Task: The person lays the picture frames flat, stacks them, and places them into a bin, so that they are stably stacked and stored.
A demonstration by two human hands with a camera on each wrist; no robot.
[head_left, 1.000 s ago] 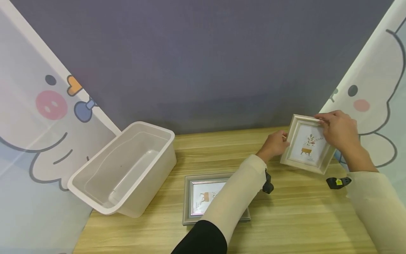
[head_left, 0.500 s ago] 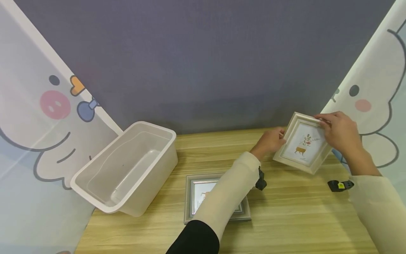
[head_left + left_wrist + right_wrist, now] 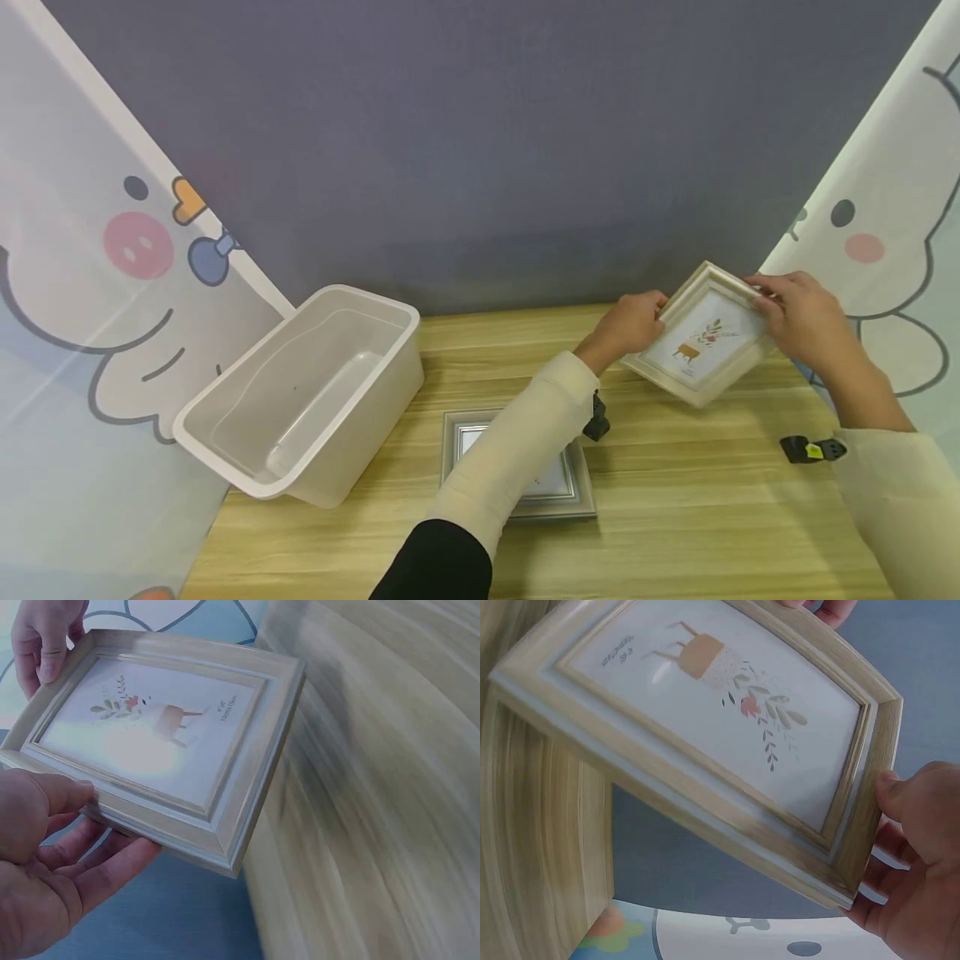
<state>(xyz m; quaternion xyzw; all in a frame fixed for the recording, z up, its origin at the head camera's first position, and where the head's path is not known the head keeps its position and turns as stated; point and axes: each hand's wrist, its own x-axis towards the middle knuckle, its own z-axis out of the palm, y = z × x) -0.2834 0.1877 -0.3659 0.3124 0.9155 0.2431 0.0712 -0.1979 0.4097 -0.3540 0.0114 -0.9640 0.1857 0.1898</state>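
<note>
A cream picture frame [image 3: 701, 337] with a plant print is held tilted above the right side of the table. My left hand [image 3: 632, 323] grips its left edge; in the left wrist view the thumb [image 3: 71, 793] lies on the front moulding and the fingers pass underneath. My right hand [image 3: 806, 321] pinches the upper right edge, thumb on the front and fingers behind, as the right wrist view shows. A second, grey-silver picture frame [image 3: 558, 507] lies flat on the table, partly covered by my left forearm.
A white plastic tub [image 3: 352, 417] stands on the left of the wood-grain table [image 3: 675, 533]. A dark grey panel [image 3: 495, 150] rises behind the table. Panels printed with cartoon animals flank it on both sides.
Both hands have tilted the cream picture frame, its lower end swinging to the left. My left hand has moved left and slightly up; the grey-silver frame stays on the table.
</note>
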